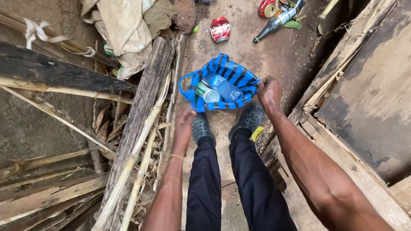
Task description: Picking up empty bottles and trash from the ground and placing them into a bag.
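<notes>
On dirt, hands [269, 92] hold striped bag [233, 72] (w/ bottles [224, 87]).

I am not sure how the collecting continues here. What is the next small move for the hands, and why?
Probably the left hand should reach forward for the crushed red can on the dirt path. The right hand grips the rim of the blue striped woven bag, which already holds plastic bottles, and the left hand looks free.

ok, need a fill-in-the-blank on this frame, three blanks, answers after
1. The right hand grips the rim of the blue-and-black ____ bag.
2. A clear plastic ____ lies inside the bag.
3. The crushed can on the ground beyond the bag is ____.
Answers: striped; bottle; red
</notes>
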